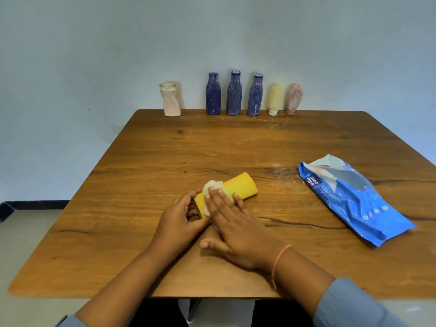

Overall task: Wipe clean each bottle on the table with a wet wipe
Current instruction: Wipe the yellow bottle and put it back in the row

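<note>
A yellow bottle [240, 186] is lying on its side on the wooden table [165, 147], a little nearer the front edge than the far one and left of the middle, its far end pointing up and to the right. The left hand [179, 219] is curling round the bottle's near end, gripping it. The right hand [236, 230] is lying flat with its fingers straight, pressing a crumpled wet wipe [213, 186] onto the bottle's body; the two hands are touching beside each other.

Toward the right edge, well apart from the hands, a blue wet-wipes pack [349, 197] is lying flat. Along the far edge a row is standing upright against the wall: a pale pink bottle [170, 100] on the left, then three blue bottles [234, 93] close together, then a pale yellow tube [275, 99] and a pink tube [293, 99], both resting on their caps. Nothing is lying between that row and the hands.
</note>
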A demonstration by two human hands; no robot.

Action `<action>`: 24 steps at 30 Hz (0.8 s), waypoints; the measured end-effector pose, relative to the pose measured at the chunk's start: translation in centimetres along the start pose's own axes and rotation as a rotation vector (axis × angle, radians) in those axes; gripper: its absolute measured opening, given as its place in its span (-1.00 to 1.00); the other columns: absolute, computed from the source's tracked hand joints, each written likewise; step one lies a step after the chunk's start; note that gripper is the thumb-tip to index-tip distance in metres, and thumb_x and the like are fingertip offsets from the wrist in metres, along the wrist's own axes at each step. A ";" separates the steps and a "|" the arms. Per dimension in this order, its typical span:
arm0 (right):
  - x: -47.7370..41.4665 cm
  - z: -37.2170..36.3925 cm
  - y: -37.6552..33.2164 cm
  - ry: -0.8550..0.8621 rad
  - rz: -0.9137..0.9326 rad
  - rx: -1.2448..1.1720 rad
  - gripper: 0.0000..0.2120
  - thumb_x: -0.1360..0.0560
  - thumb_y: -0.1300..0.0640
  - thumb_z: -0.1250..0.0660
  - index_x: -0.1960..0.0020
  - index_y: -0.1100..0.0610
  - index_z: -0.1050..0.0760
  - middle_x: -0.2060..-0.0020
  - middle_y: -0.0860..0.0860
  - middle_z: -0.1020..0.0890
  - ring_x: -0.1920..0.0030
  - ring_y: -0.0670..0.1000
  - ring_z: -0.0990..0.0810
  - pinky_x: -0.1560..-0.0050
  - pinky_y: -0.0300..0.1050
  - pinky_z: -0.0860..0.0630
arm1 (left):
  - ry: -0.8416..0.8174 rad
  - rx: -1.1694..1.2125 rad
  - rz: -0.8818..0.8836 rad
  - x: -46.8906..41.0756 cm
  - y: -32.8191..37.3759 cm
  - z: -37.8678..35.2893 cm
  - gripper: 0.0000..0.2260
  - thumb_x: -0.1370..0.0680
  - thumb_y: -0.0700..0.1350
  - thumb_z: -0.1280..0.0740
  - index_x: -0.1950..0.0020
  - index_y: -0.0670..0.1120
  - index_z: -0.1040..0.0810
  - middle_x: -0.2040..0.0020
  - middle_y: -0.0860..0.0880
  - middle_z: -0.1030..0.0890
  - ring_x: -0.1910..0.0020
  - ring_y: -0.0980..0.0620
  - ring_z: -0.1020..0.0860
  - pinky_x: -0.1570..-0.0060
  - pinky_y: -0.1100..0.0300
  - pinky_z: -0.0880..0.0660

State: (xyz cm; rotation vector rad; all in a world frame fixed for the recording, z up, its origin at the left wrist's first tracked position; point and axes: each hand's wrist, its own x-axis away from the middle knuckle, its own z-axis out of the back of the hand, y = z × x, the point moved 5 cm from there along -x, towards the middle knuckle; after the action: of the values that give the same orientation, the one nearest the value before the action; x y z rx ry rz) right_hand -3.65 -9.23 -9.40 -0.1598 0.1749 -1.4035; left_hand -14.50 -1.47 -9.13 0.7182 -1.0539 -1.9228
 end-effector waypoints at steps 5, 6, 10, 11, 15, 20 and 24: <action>0.3 1.0 6.0 -0.009 -0.270 -0.019 0.03 -0.21 -0.52 0.45 -0.46 0.13 0.41 -0.46 0.08 0.35 -0.47 0.01 0.34 -0.44 -0.05 0.32 | -0.012 0.055 0.045 -0.6 -0.8 -0.3 -0.37 -0.30 -0.31 -0.52 -0.32 -0.08 -0.40 -0.14 -0.08 -0.56 0.05 0.18 -0.59 0.09 0.47 -0.50; 0.3 1.1 6.0 -0.012 -0.286 -0.036 0.06 -0.20 -0.53 0.45 -0.47 0.16 0.41 -0.46 0.11 0.36 -0.47 0.03 0.34 -0.43 -0.07 0.33 | -0.011 0.055 0.044 -0.6 -0.8 -0.3 -0.37 -0.30 -0.30 -0.52 -0.32 -0.09 -0.40 -0.14 -0.08 -0.56 0.05 0.17 -0.59 0.10 0.47 -0.50; 0.0 0.3 1.0 -0.019 -0.169 -0.093 0.01 -0.26 -0.51 0.33 -0.44 0.18 0.45 -0.43 0.14 0.42 -0.40 0.04 0.50 -0.40 -0.07 0.42 | 0.009 0.043 0.037 -0.4 -0.4 -0.2 -0.43 -0.31 -0.34 -0.50 -0.28 -0.12 -0.43 -0.05 -0.05 -0.58 0.16 0.23 -0.60 0.17 0.51 -0.48; -0.1 -0.1 -0.9 -0.032 -0.111 -0.137 0.00 -0.29 -0.49 0.27 -0.45 0.18 0.43 -0.43 0.12 0.41 -0.40 0.02 0.51 -0.42 -0.06 0.41 | 0.016 0.030 0.033 -0.4 -0.3 -0.1 -0.47 -0.33 -0.34 -0.48 -0.26 -0.12 -0.45 -0.01 -0.01 -0.60 0.18 0.26 -0.60 0.18 0.52 -0.46; -0.2 -0.7 -3.8 -0.071 0.034 -0.219 -0.05 -0.35 -0.44 0.21 -0.49 0.16 0.33 -0.46 0.04 0.37 -0.41 -0.10 0.48 -0.45 -0.08 0.37 | 0.047 -0.129 -0.019 -0.2 0.1 0.4 -0.62 -0.42 -0.27 -0.38 -0.21 -0.03 -0.50 -0.05 0.04 -0.59 0.02 0.17 -0.56 0.11 0.54 -0.39; -0.7 -0.3 0.3 0.013 0.006 -0.043 -0.06 -0.32 -0.47 0.33 -0.50 0.12 0.32 -0.49 0.02 0.29 -0.45 -0.07 0.39 -0.47 -0.02 0.31 | -0.026 0.065 0.019 0.0 0.0 -0.1 -0.48 -0.33 -0.35 -0.48 -0.22 -0.05 -0.47 -0.03 0.00 -0.61 0.13 0.31 -0.60 0.13 0.46 -0.50; -1.1 1.3 5.1 0.095 -0.269 -0.036 0.02 -0.26 -0.52 0.40 -0.52 0.12 0.21 -0.52 0.04 0.14 -0.50 -0.01 0.21 -0.46 0.10 0.22 | -0.026 0.081 0.012 -0.2 -0.3 -0.3 -0.40 -0.29 -0.35 -0.52 -0.26 -0.08 -0.43 -0.12 -0.01 -0.54 0.11 0.30 -0.59 0.10 0.49 -0.49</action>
State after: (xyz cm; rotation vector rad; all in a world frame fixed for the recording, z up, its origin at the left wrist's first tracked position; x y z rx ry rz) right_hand 1.42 -7.32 -9.21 -0.1503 0.2644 -1.6777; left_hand -14.25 -1.35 -9.54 0.7323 -1.1551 -1.8931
